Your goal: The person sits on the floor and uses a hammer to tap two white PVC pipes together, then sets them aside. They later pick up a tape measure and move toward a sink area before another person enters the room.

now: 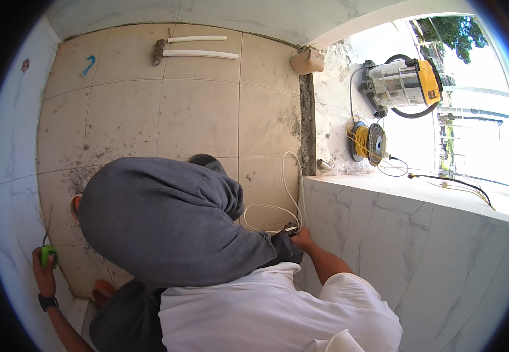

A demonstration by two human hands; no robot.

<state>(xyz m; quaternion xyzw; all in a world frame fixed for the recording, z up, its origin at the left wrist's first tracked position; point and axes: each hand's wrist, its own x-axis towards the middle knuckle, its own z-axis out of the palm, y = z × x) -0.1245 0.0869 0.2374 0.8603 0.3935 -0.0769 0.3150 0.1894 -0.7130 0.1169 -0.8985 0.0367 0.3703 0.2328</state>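
Note:
At the left wall, my left hand is closed around a small rounded green thing. A thin dark wire or rod rises from it along the tiles. To the right of my bent knee, my right hand grips a small dark piece with a pale part, partly hidden by my trouser leg; I cannot make out its kind. A thin white cable loops up from beside that hand over the floor. My grey-trousered legs fill the middle and hide the floor below.
On the tiled floor lie a hammer, a white tube and a blue hooked piece. A beige jug sits by the ledge. Beyond are a yellow-topped vacuum cleaner and a yellow cable reel. Marbled walls enclose me.

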